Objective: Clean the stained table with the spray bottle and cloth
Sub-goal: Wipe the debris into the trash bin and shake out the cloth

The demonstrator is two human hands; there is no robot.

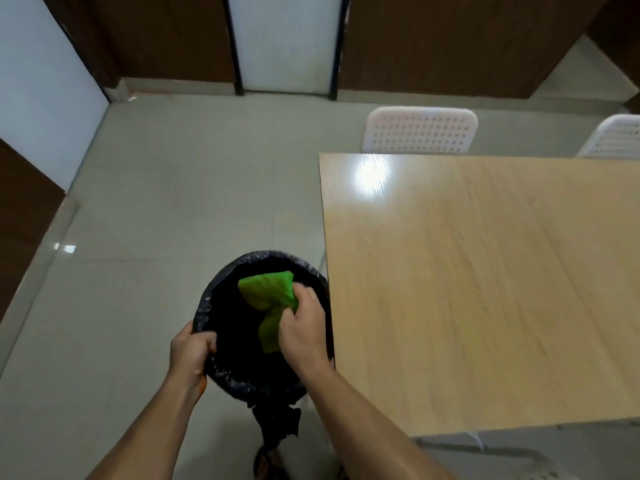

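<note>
A green cloth (266,292) hangs bunched over the mouth of a bin lined with a black bag (221,292), just left of the table's near-left corner. My right hand (304,327) is closed on the cloth's right side, above the bin opening. My left hand (192,355) grips the bin's near-left rim and the bag folded over it. The light wooden table (485,289) fills the right side, its top bare with a light glare near the far-left corner. No spray bottle is in view.
Two white perforated chairs (420,131) (614,138) stand at the table's far edge. Pale tiled floor (156,202) spreads to the left and ahead. Brown panels and white doors (284,43) line the far wall. A foot shows under the bin.
</note>
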